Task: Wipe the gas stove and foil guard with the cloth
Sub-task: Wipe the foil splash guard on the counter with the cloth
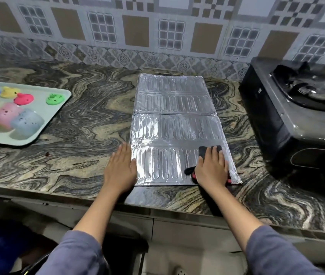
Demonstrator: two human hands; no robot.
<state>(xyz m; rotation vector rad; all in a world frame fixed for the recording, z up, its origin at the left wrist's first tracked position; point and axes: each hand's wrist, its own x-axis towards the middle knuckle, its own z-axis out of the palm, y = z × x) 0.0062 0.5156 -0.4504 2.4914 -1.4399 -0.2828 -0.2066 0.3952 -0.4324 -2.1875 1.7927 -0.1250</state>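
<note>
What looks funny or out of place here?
The foil guard lies flat on the countertop, apart from the gas stove. Its near right corner looks bent up beside the right hand pressing the cloth. A small dark spot marks the countertop left of the left hand.

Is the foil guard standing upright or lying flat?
Flat: the foil guard lies spread open on the countertop, ribbed panels up; left hand rests at its left edge, right hand presses the cloth on its near right corner.

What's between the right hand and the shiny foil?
A dark cloth, pressed flat under the right hand onto the foil guard; the head view shows it.
</note>
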